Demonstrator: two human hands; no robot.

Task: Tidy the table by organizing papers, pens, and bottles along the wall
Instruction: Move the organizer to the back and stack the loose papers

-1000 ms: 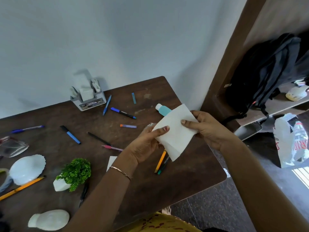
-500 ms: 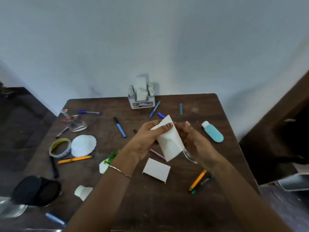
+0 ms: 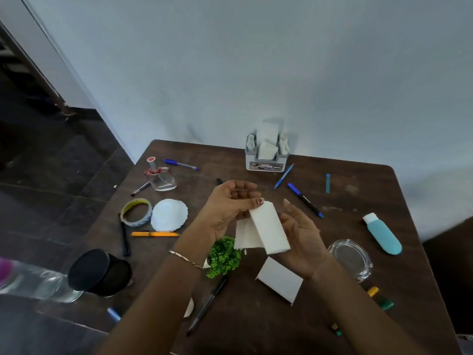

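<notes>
Pinched at its upper end by the left grip, the folded paper is held above the middle of the surface. The right grip is laid flat-fingered under it, clasping nothing. Compared with a second ago, the sheet is now folded into a narrower strip, and the right grip has been released from its edge. A further piece of white paper shows behind it; whether it belongs to the same sheet cannot be told. Folding is judged nearly done, so placing the strip by the wall is what remains.

A second folded paper is left lying just below the hands. Open room is found along the wall to the right of the grey holder, where only a blue pen and a blue marker lie near. Towards the right edge lie the teal bottle and the glass ashtray, so a wide sweep there is judged risky.
</notes>
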